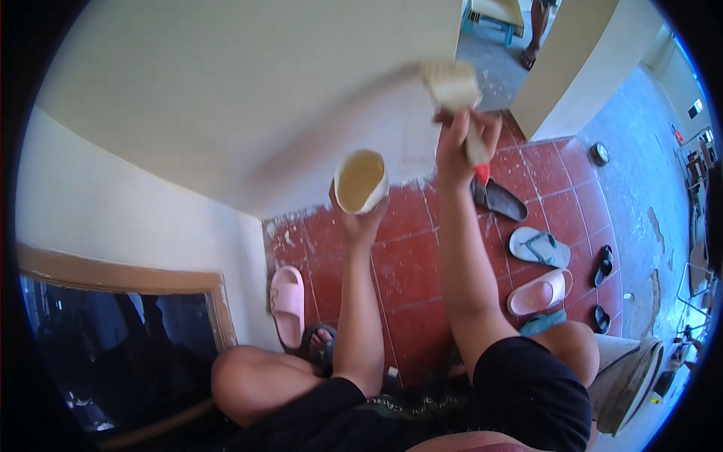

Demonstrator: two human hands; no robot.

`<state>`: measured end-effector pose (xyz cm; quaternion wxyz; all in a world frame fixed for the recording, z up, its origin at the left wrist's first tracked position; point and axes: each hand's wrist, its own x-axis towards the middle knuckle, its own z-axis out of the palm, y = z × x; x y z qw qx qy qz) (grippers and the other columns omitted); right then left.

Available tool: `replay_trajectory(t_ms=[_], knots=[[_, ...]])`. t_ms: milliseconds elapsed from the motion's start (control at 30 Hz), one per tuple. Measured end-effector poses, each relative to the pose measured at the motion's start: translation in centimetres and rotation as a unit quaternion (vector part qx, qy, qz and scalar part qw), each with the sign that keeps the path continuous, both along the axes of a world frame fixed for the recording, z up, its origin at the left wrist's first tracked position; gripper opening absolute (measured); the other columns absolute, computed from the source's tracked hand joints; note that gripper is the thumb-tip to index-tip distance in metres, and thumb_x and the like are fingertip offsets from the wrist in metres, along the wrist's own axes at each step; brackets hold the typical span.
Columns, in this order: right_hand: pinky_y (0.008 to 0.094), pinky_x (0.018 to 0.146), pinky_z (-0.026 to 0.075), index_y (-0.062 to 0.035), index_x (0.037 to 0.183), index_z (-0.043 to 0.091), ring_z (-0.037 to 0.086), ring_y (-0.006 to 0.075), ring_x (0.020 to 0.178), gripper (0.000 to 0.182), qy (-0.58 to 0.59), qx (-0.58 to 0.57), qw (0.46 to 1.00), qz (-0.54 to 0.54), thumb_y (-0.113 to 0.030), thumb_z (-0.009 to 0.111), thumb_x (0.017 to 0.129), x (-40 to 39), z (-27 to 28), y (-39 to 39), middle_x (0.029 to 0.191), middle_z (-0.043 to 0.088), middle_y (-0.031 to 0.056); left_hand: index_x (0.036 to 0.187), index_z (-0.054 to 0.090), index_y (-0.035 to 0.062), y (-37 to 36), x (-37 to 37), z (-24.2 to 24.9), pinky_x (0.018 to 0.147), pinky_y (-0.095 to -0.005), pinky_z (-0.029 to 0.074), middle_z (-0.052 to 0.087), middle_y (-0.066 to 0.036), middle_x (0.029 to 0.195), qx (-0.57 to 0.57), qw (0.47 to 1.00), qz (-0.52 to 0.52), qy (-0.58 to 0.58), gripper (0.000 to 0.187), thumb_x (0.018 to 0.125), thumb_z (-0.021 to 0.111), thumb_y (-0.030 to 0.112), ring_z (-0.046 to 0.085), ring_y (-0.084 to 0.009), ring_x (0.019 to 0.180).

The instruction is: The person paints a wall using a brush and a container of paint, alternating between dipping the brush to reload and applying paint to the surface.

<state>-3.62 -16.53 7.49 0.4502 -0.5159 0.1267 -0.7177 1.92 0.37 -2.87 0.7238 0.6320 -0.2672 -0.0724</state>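
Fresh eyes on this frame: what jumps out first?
The right hand, raised at upper centre, grips a wide paintbrush against the cream wall, its bristles blurred. Just left and lower, the left hand holds up a small cup of cream paint. Below them, sandals and slippers, one a pink slipper, lie scattered over the paint-spattered red tile floor.

A small cream-filled container (360, 181) is held up, tilted. A brush (452, 87) — pale, blurred — is raised against the wall.

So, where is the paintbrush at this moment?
In the head view, the paintbrush is up at top centre-right, held in the right hand against the cream wall, just right of the paint cup in the left hand.
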Motion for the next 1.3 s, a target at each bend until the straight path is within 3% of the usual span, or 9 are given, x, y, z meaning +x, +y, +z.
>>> replay_trajectory(t_ms=[133,200,300,467,933,1000,1033,1200,1300], knots=[[0.0319,0.06,0.055,0.0014,0.1,0.045,0.067,0.023,0.069,0.016,0.019,-0.002,0.999,0.031,-0.005,0.056,0.091,1.3,0.9,-0.3,0.087,0.061,0.0183,0.135,0.029,0.0023,0.0,-0.6,1.2,0.094,-0.0355,0.046,0.049,-0.012,0.123,-0.033,0.999,-0.018,0.033,0.085,0.07,0.081,0.014,0.052,-0.0217,0.114],[0.0304,0.062,0.055,0.0011,0.098,0.047,0.067,0.0217,0.068,0.014,0.109,-0.008,0.994,-0.005,-0.004,0.057,0.09,1.2,-3.8,-0.4,0.085,0.062,0.0162,0.135,0.029,0.0022,0.3,-0.3,0.9,0.093,-0.0352,0.047,0.048,-0.012,0.124,-0.032,0.999,-0.033,0.03,0.084,0.07,0.081,0.013,0.051,-0.0205,0.115],[0.0277,0.062,0.053,-0.0004,0.094,0.049,0.066,0.017,0.067,0.011,0.122,0.096,0.988,-0.001,-0.004,0.058,0.09,1.3,-11.8,1.3,0.075,0.064,0.0109,0.135,0.029,0.002,0.6,0.3,-0.4,0.094,-0.0355,0.046,0.047,-0.011,0.125,-0.002,1.0,-0.026,-0.01,0.083,0.07,0.081,0.013,0.05,-0.0199,0.115],[0.0253,0.06,0.05,-0.0003,0.09,0.053,0.063,0.0113,0.066,0.013,0.293,0.225,0.929,0.011,-0.011,0.06,0.089,-1.2,-22.5,4.0,0.072,0.065,0.0091,0.133,0.031,0.0015,0.7,0.2,-0.4,0.096,-0.0365,0.043,0.047,-0.011,0.124,-0.008,1.0,-0.013,-0.018,0.082,0.069,0.081,0.013,0.05,-0.0206,0.114],[0.0297,0.06,0.051,-0.0027,0.089,0.055,0.066,0.0154,0.065,0.014,0.359,0.266,0.895,-0.025,-0.016,0.061,0.087,-0.2,-26.4,3.5,0.071,0.066,0.0105,0.13,0.033,0.0013,2.2,0.3,-0.3,0.095,-0.0364,0.044,0.048,-0.011,0.124,0.022,0.999,-0.004,-0.038,0.08,0.068,0.082,0.013,0.051,-0.0206,0.113],[0.0404,0.062,0.05,-0.0064,0.089,0.058,0.066,0.0351,0.07,0.016,0.377,0.244,0.892,-0.045,-0.019,0.063,0.082,0.9,-25.9,3.2,0.07,0.064,0.019,0.131,0.032,0.0012,2.4,0.2,-0.1,0.095,-0.0366,0.044,0.048,-0.012,0.124,0.033,0.999,-0.006,-0.038,0.08,0.069,0.082,0.013,0.051,-0.0209,0.113],[0.0345,0.062,0.051,-0.0038,0.088,0.058,0.067,0.0209,0.067,0.017,0.392,0.212,0.894,-0.052,-0.02,0.063,0.085,1.6,-25.6,2.7,0.069,0.065,0.0121,0.132,0.031,0.0008,2.3,0.1,-0.1,0.096,-0.037,0.044,0.047,-0.012,0.124,0.021,0.999,-0.009,-0.026,0.082,0.069,0.082,0.014,0.051,-0.0212,0.113],[0.0325,0.06,0.05,-0.0035,0.087,0.058,0.065,0.0185,0.064,0.014,0.334,0.244,0.908,-0.062,-0.018,0.061,0.086,2.1,-23.2,2.9,0.067,0.065,0.0119,0.134,0.03,-0.0002,2.8,0.5,-0.7,0.097,-0.0378,0.043,0.046,-0.013,0.125,0.037,0.998,-0.006,-0.055,0.085,0.069,0.082,0.015,0.05,-0.0219,0.114],[0.0334,0.061,0.05,-0.0037,0.087,0.059,0.066,0.0182,0.066,0.014,0.379,0.289,0.875,-0.081,-0.017,0.061,0.085,1.2,-22.7,4.7,0.069,0.065,0.0121,0.135,0.029,-0.0005,2.8,0.7,-0.3,0.097,-0.0379,0.043,0.044,-0.013,0.127,0.046,0.997,-0.003,-0.07,0.087,0.069,0.082,0.016,0.049,-0.0223,0.115]])
